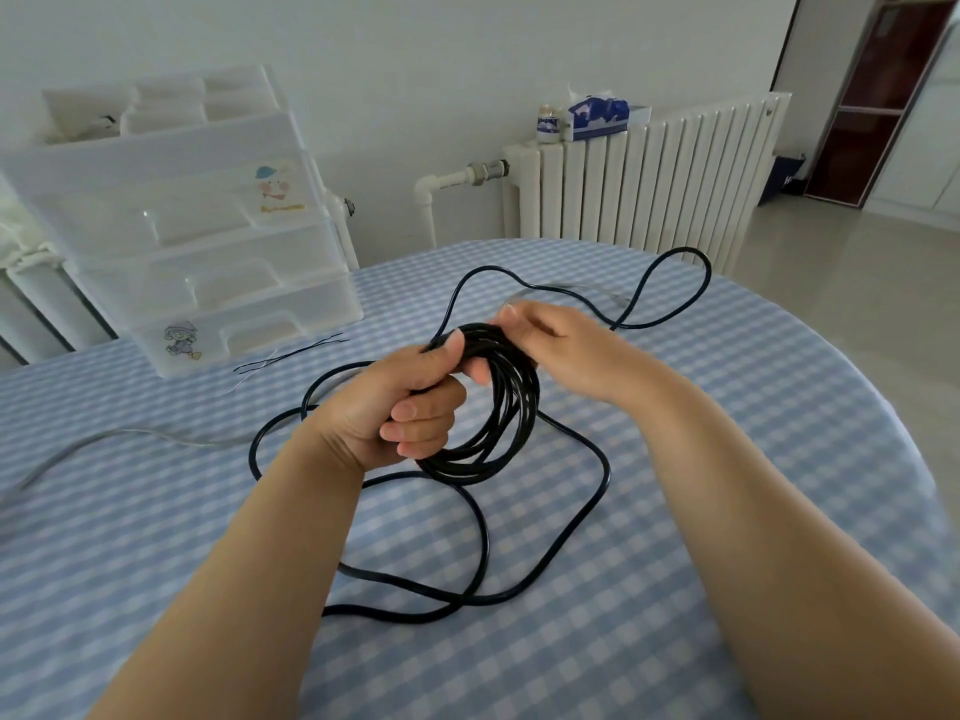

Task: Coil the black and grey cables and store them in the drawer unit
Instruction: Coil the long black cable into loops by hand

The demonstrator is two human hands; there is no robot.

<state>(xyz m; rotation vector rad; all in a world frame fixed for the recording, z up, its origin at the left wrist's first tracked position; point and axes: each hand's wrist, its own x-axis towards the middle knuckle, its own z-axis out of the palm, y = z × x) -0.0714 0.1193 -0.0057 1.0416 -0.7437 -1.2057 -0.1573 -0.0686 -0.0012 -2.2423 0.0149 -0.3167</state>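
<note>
At frame centre the left hand is gripping the half-wound black cable coil, while the right hand is pinching its top loop. Springy and light, it is probably wanting to unwind; clamping across all turns seems wisest. The grey cable is lying lower left.

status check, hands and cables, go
Left hand grips black coil, right hand pinches its top. Much black cable loose on table. Grey cable uncoiled at left. Drawer unit shut; nothing blocking.
</note>
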